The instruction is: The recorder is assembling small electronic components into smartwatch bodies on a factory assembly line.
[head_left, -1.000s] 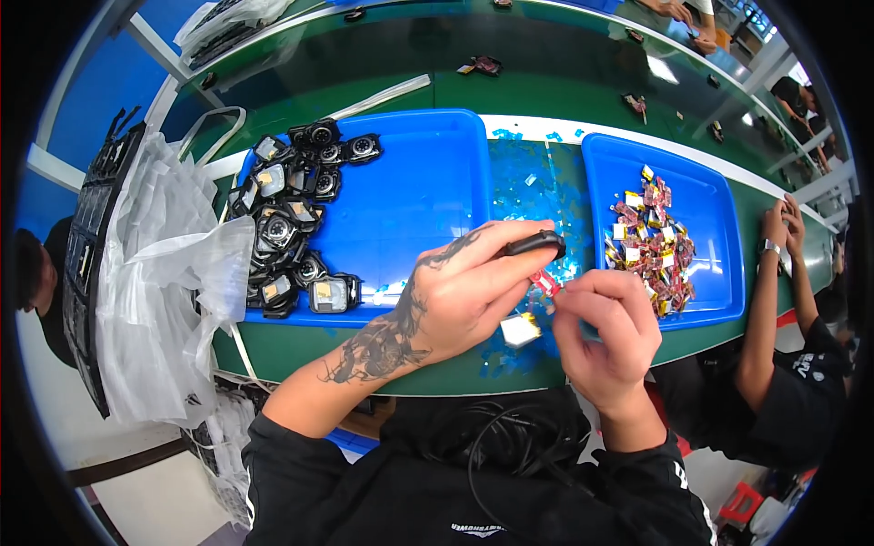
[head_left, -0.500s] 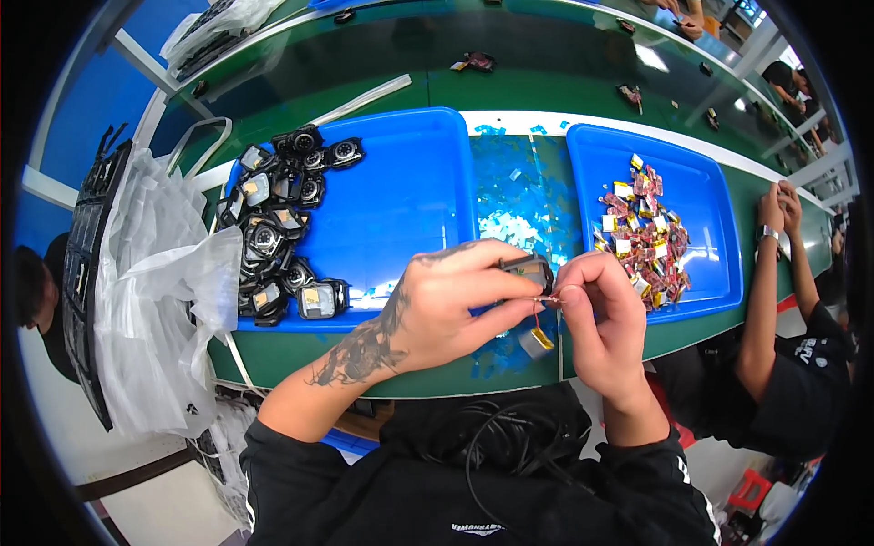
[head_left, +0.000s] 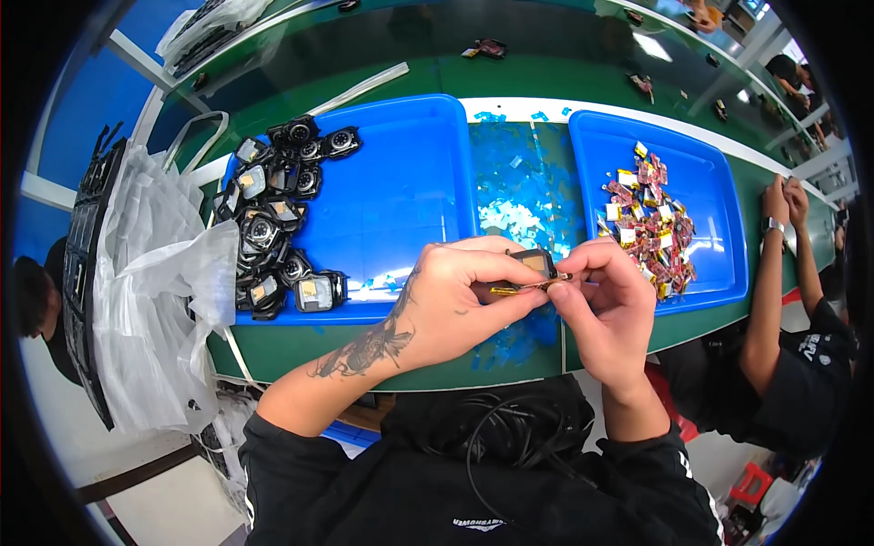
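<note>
My left hand (head_left: 460, 284) is closed around a black watch case (head_left: 535, 262), whose open back shows a tan patch. A small battery (head_left: 503, 290) with a yellow edge lies by my left thumb, partly hidden by the hand. Thin wires lead from it toward my right hand (head_left: 608, 305), which pinches a small reddish part (head_left: 557, 278) with thumb and forefinger. I cannot make out its full shape behind the fingertips. Both hands meet just above the strip of bench between two blue trays.
The left blue tray (head_left: 391, 109) holds several black watch cases (head_left: 262, 232) along its left side. In the right blue tray (head_left: 728, 264) lie heaped batteries with red boards (head_left: 651, 218). Blue and white film scraps (head_left: 514, 218) cover the bench between. A co-worker's arms (head_left: 774, 264) are at right.
The battery, which hung below my fingers on its wires, is now up against my left thumb. My hands stay together, with the right one turned slightly around the small part.
</note>
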{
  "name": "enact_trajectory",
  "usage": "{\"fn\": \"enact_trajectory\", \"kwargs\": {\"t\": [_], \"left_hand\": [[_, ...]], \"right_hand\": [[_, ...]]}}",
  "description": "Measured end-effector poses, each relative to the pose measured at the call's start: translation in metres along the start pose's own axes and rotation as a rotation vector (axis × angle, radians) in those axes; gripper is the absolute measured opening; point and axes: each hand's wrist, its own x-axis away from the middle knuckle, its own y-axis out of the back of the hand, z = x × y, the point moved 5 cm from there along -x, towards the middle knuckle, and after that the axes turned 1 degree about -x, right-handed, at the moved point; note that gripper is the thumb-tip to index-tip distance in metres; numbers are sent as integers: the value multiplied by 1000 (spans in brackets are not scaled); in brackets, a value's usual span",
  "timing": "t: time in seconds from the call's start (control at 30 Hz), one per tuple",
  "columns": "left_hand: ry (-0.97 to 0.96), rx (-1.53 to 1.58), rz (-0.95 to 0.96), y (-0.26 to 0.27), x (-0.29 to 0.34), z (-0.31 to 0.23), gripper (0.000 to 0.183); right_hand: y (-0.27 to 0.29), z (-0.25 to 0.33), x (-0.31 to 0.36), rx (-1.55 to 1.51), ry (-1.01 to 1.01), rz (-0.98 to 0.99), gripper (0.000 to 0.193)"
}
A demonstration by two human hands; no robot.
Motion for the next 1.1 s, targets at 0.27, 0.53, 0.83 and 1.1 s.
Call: {"fn": "enact_trajectory", "kwargs": {"t": [0.27, 0.53, 0.83, 1.1], "left_hand": [[87, 137, -60, -1, 1, 0, 32], [30, -3, -10, -2, 1, 4, 34], [75, 104, -47, -6, 1, 1, 38], [-51, 45, -131, 6, 2, 0, 49]], "right_hand": [[3, -9, -2, 62, -65, 12, 13], [-2, -9, -5, 307, 137, -44, 17], [-7, -18, -4, 45, -10, -94, 33], [-18, -4, -25, 45, -112, 96, 35]]}}
